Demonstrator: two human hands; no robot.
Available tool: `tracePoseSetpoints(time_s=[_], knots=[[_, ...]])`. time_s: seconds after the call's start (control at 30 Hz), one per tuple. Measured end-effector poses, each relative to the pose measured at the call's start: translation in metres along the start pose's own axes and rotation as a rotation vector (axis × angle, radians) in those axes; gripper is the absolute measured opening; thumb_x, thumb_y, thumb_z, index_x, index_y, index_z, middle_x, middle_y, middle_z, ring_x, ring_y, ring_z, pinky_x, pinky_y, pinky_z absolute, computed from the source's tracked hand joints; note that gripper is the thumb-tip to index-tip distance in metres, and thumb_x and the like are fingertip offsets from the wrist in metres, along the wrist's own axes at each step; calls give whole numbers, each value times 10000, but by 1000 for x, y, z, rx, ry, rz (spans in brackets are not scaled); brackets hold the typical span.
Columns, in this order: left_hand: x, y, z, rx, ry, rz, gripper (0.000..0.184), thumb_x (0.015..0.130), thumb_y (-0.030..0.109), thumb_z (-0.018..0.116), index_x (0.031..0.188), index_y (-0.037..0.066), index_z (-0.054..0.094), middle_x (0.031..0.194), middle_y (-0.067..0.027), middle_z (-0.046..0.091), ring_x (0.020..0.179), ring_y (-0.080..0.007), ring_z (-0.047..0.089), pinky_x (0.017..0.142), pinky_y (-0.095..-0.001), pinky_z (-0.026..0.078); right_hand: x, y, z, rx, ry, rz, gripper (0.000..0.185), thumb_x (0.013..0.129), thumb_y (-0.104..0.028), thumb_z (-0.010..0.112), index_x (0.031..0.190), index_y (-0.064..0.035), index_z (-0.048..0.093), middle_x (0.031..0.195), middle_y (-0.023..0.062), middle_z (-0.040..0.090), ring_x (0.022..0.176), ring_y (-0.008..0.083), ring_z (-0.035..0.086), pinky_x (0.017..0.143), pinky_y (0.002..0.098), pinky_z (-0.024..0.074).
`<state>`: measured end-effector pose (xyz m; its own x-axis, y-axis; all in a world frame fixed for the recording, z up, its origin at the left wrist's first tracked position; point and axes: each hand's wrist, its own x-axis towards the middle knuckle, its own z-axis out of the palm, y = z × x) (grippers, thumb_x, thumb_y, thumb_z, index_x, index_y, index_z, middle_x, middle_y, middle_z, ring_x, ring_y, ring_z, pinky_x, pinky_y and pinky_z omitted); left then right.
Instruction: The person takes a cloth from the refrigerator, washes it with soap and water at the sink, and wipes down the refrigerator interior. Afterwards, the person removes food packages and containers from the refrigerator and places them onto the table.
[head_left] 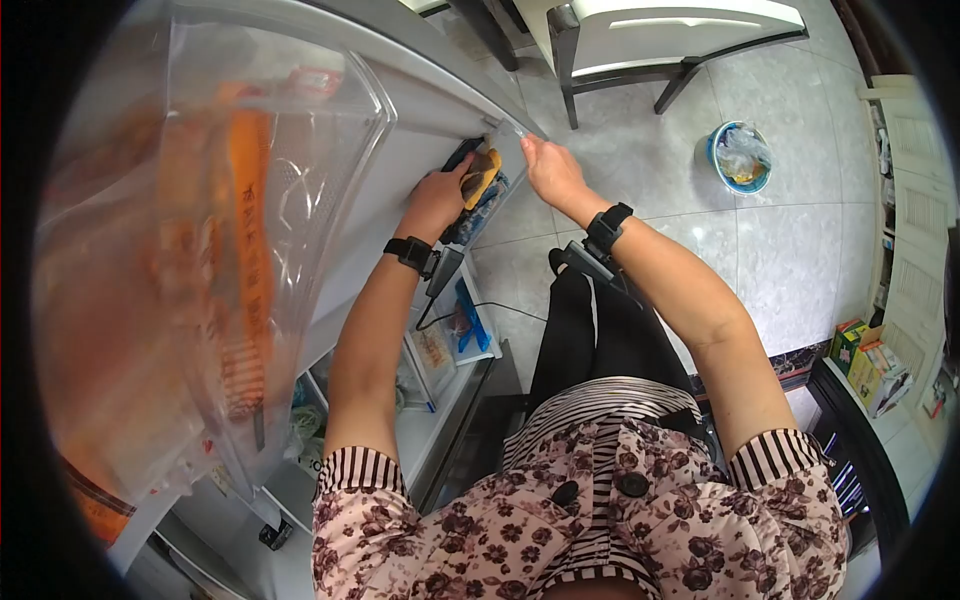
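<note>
My left hand [437,203] reaches into a clear door bin [507,192] low on the open refrigerator door. Its fingers are closed at a yellow-and-dark packet [484,180], partly hidden among other dark packets [470,220] in the bin. My right hand [556,178] is closed on the top corner of that bin, thumb and fingers pinching its clear edge. Black straps with small grey devices are on both wrists.
Close on the left is a large clear bin [345,130] holding orange-printed bags. Refrigerator shelves [435,430] with bagged food lie below my left arm. A lined blue bucket [712,150] stands on the tiled floor, a chair [563,60] behind, boxes [875,370] at right.
</note>
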<state>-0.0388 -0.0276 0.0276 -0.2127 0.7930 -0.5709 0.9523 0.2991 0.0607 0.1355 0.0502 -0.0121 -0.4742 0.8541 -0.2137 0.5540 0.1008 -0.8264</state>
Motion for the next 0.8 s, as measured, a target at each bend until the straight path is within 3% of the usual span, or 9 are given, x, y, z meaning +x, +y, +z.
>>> tracePoseSetpoints(time_s=[0.27, 0.4, 0.5, 0.57, 0.6, 0.7, 0.8], knots=[[-21, -25, 25, 135, -56, -13, 701, 807, 66, 454, 1393, 339, 184, 914, -202, 624, 842, -353, 607, 783, -426, 466, -6, -1, -4, 5, -38, 39, 406, 936, -328, 322, 1022, 0, 546, 842, 255, 604, 837, 428, 569, 716, 502, 443], [-13, -10, 10, 64, -61, -13, 680, 800, 60, 465, 1383, 326, 235, 904, -203, 624, 831, -352, 609, 777, -424, 467, -6, -4, -5, 19, -78, 39, 424, 936, -327, 324, 1087, 7, 536, 876, 259, 605, 869, 419, 570, 741, 490, 446], [3, 9, -4, -207, -24, 3, 636, 798, 56, 459, 1362, 306, 304, 904, -216, 619, 825, -360, 605, 775, -430, 462, -3, -2, -4, 11, -35, 25, 432, 936, -321, 329, 1131, 11, 523, 912, 264, 603, 905, 412, 565, 769, 478, 442], [11, 15, -8, -187, -41, 6, 606, 819, 44, 367, 1357, 317, 310, 849, -211, 615, 601, -306, 608, 454, -364, 491, -3, -4, -4, 5, -70, 46, 427, 935, -315, 335, 1117, 17, 531, 924, 268, 599, 921, 410, 559, 787, 475, 436], [7, 25, -24, -277, -131, -61, 625, 806, 29, 364, 1354, 326, 312, 858, -212, 615, 596, -303, 610, 437, -352, 497, -4, -2, -2, 5, -76, 44, 427, 935, -315, 335, 1117, 17, 531, 924, 268, 599, 921, 410, 559, 787, 475, 436], [6, 19, -16, -350, -81, -97, 648, 789, 14, 365, 1352, 332, 318, 866, -202, 620, 533, -286, 598, 432, -352, 497, -1, -2, -2, 27, -24, 26, 424, 935, -315, 337, 1110, 16, 537, 926, 262, 601, 919, 407, 560, 786, 475, 436], [-3, 18, -16, -424, -154, -164, 668, 779, -10, 350, 1352, 332, 319, 888, -207, 618, 579, -291, 608, 457, -360, 497, -3, -4, -6, 23, -60, 62, 428, 934, -320, 337, 1113, 11, 540, 923, 259, 602, 912, 405, 564, 782, 476, 439]])
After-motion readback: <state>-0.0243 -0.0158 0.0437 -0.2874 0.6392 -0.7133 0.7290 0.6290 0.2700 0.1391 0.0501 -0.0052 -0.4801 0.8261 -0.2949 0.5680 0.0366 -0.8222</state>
